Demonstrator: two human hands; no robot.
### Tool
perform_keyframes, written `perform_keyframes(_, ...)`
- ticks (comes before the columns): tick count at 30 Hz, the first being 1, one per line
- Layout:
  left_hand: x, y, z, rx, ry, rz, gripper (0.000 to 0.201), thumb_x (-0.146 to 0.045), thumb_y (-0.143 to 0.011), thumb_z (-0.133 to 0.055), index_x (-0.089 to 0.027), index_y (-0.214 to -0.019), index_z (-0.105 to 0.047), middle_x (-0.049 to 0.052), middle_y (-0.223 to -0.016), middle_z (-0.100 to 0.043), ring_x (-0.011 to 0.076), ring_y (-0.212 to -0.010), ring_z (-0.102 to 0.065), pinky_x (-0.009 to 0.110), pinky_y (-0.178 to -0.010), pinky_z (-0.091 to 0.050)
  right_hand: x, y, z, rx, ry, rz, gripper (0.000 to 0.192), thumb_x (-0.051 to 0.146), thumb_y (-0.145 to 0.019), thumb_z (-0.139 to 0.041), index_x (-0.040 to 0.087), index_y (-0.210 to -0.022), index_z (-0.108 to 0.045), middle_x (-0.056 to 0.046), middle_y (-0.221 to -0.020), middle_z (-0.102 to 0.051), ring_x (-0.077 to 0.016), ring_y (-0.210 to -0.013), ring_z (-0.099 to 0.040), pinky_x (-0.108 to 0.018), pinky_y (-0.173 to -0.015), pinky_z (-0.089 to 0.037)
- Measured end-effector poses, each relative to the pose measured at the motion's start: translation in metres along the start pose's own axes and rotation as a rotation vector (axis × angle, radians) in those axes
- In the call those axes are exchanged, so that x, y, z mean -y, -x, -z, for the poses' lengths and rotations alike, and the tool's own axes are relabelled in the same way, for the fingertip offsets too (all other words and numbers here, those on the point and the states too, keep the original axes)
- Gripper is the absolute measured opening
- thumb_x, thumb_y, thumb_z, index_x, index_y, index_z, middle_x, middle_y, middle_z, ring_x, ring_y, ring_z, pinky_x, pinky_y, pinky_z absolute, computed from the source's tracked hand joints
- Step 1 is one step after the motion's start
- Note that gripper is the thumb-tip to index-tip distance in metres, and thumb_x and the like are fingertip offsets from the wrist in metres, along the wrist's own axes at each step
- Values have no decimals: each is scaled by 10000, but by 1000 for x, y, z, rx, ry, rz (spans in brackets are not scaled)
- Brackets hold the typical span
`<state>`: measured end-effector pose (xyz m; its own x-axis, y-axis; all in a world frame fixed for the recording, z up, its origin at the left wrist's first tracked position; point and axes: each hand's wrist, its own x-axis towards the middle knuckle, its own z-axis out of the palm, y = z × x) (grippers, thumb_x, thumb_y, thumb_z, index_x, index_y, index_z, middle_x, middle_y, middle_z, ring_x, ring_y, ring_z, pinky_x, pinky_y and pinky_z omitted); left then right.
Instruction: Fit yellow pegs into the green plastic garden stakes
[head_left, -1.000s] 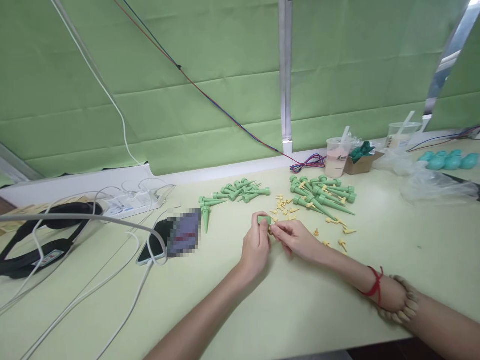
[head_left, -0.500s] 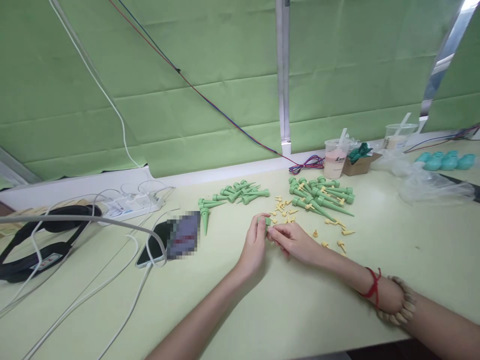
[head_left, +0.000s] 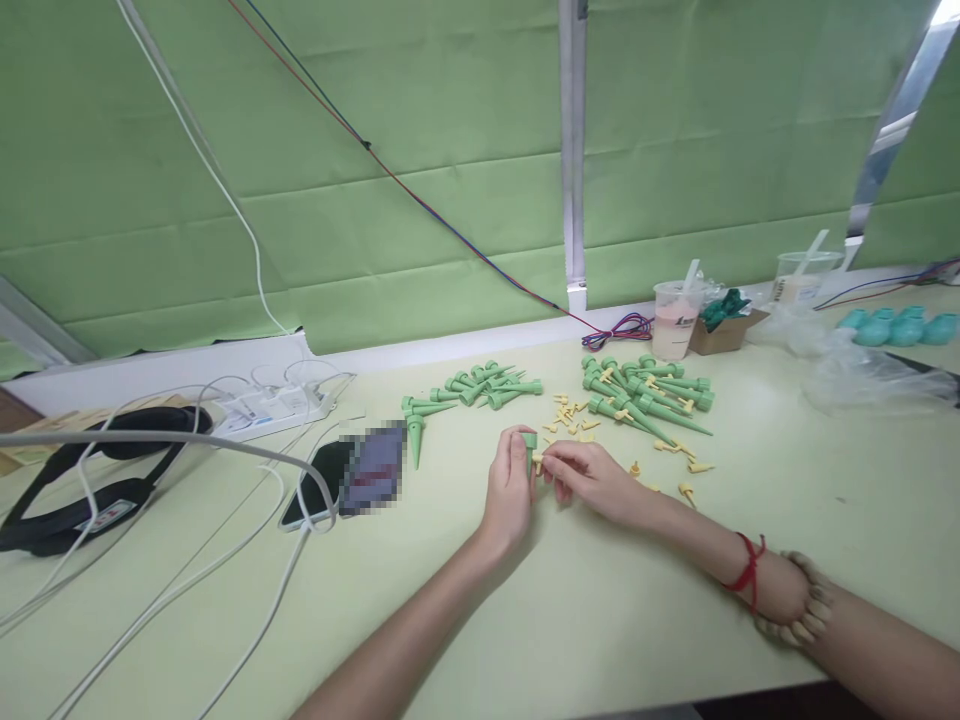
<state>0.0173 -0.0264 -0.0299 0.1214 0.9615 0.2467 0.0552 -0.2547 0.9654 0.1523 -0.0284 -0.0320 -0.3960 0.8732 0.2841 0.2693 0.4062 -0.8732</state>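
Observation:
My left hand [head_left: 510, 490] is wrapped around a green plastic watering spike [head_left: 530, 440], its capped end upward and its lower part mostly hidden by the fingers. Between the thumb and fingertips of my right hand [head_left: 592, 480] is a small yellow valve [head_left: 538, 459], which meets the side of the spike; whether it is seated there I cannot tell. Just beyond the hands lie several loose yellow valves [head_left: 568, 412]. A pile of green spikes with yellow valves [head_left: 652, 405] is at the right, and another group of green spikes [head_left: 480, 385] lies to the left.
At the left are a phone [head_left: 319, 485], black headphones [head_left: 112, 480], white cables and a power strip [head_left: 274, 410]. Behind the right pile stand a drink cup [head_left: 673, 335] and a small cardboard box [head_left: 724, 335]. Clear plastic bags [head_left: 862, 370] and turquoise bulbs [head_left: 896, 326] lie far right.
The spike in my left hand now stands more upright and shows more of its body. My right fingertips have drawn slightly back, so the yellow valve at its side is visible.

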Motion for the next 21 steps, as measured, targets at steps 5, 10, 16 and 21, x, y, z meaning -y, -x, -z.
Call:
perform_keyframes(5, 4, -1, 4, 12, -175, -56, 358, -489, -876, -289, -216, -915, -516, -29, -565, -452, 133, -548, -446, 238, -555, -354, -2, 3, -3, -12, 103, 6, 389, 413, -926, -284, 179, -674, -466, 6, -661, -525, -119, -641, -499, -244, -636, -391)
perform_keyframes(10, 5, 2, 5, 7, -356, -71, 304, -461, -885, -285, -247, -952, -490, -53, -469, -471, 142, -483, -474, 237, -534, -332, -2, 1, -7, 44, -97, -71, 485, 525, -888, -297, 169, -609, -474, -6, -625, -532, -125, -623, -505, -257, -659, -397)
perform_keyframes(16, 3, 3, 6, 10, -341, -145, 288, -452, -873, -324, -238, -974, -487, -74, -399, -441, 130, -389, -445, 220, -465, -303, -3, -1, -12, 117, -402, -166, 524, 650, -797, -362, 167, -632, -480, 4, -571, -498, -120, -544, -505, -263, -608, -434)
perform_keyframes(21, 6, 1, 5, -56, -246, -78, 328, -478, -887, -267, -236, -957, -476, -69, -454, -354, 118, -419, -365, 226, -467, -289, 9, 0, 6, 2, 138, -138, 540, 540, -888, -270, 172, -632, -570, -2, -581, -568, -119, -549, -536, -237, -589, -390)
